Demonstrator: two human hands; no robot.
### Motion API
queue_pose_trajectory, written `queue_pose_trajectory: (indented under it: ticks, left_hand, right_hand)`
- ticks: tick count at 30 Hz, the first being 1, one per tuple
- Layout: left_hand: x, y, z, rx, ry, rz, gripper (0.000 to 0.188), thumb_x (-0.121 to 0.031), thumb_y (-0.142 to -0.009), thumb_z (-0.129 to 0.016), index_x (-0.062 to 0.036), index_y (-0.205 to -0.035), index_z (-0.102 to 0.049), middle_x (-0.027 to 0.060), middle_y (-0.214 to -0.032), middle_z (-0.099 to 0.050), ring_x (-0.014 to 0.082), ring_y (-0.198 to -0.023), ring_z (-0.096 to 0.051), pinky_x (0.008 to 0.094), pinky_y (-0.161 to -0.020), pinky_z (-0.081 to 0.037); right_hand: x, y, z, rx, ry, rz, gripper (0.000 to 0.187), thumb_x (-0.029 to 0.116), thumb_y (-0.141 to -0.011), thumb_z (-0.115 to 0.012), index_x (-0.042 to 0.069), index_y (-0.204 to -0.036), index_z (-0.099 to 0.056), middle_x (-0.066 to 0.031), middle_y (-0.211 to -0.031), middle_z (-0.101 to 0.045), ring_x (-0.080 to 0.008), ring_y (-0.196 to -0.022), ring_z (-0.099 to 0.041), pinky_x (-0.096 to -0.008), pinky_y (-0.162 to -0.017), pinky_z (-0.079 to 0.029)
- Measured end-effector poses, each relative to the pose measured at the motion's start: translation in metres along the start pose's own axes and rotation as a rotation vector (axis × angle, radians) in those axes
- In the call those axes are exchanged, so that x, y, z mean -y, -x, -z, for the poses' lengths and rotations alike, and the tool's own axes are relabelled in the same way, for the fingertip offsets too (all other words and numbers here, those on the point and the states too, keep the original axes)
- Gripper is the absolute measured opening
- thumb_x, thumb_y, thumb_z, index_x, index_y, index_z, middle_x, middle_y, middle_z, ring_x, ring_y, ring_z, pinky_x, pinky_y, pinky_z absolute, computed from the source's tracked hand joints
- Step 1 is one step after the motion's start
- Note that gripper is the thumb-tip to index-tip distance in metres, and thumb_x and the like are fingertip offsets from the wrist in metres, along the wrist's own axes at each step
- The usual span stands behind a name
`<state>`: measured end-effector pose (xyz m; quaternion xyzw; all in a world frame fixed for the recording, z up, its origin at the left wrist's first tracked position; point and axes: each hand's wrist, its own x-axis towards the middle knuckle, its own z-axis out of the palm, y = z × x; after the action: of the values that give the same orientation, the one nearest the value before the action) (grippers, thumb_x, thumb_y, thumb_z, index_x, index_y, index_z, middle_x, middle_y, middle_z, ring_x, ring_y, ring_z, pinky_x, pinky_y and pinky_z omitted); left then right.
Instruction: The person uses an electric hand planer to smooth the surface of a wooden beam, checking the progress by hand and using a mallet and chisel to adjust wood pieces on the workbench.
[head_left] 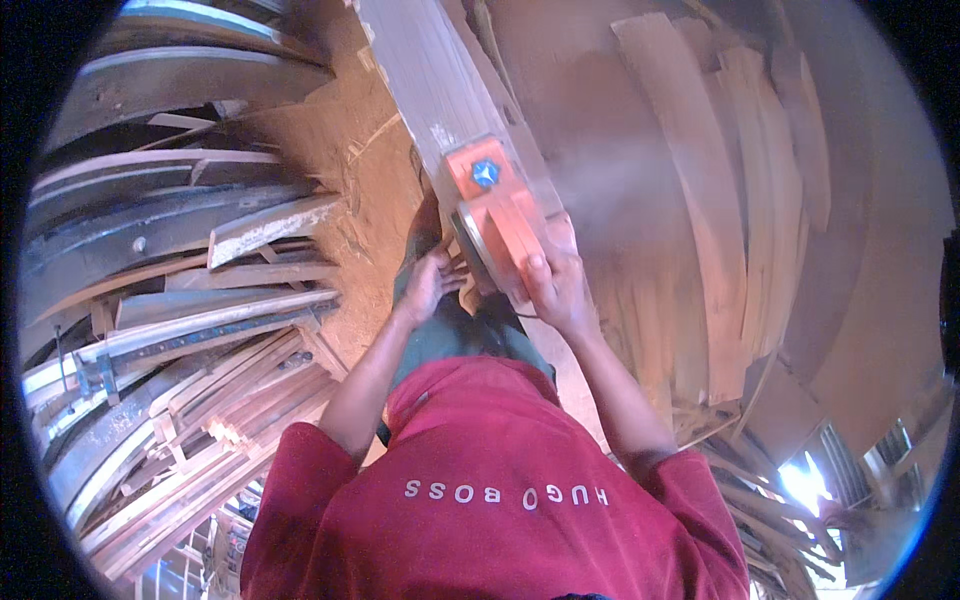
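An orange electric hand planer (510,230) with a blue front knob (485,173) rests on a long, pale wooden plank (425,70). The plank runs from the top of the head view down toward my body. My right hand (560,290) is wrapped round the planer's rear handle, thumb on top. Just left of the planer, my left hand (430,285) has its fingers stretched toward the tool and the plank's edge. Nothing shows in it, and I cannot tell whether its fingertips touch the plank. A pale haze of dust hangs right of the planer.
Curved and straight timber pieces (190,240) are stacked along the left, with thinner strips (250,400) nearer to me. Several long boards (690,190) lie on the right. Sawdust (365,200) covers the floor left of the plank. Bright light (805,485) enters at lower right.
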<state>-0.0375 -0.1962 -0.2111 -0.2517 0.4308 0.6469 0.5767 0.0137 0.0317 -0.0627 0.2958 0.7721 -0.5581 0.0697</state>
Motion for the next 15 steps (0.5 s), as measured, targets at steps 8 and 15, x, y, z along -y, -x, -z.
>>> queue_pose_trajectory:
  ticks: [8,15]
  left_hand:
    - [0.022,0.037,-0.042,-0.016,-0.443,-0.197,0.074,-0.001,-0.090,-0.067,0.0050,-0.151,-0.025,0.0144,-0.141,-0.051,0.0153,-0.115,-0.058,0.0267,-0.094,-0.050]
    - [0.031,0.033,-0.036,0.105,-0.320,-0.286,0.064,-0.012,-0.093,-0.067,0.0046,-0.146,-0.035,0.0130,-0.134,-0.056,0.0188,-0.116,-0.059,0.0301,-0.098,-0.050]
  right_hand:
    - [0.076,-0.138,-0.025,-0.108,0.027,0.259,0.044,0.040,-0.099,-0.050,0.002,-0.113,-0.067,-0.0272,-0.081,-0.066,-0.0373,-0.073,-0.068,-0.0438,-0.063,-0.049]
    - [0.152,-0.292,-0.045,-0.300,0.014,0.458,0.054,0.046,-0.098,-0.047,-0.003,-0.091,-0.066,-0.0238,-0.066,-0.059,-0.0324,-0.061,-0.062,-0.0440,-0.061,-0.047]
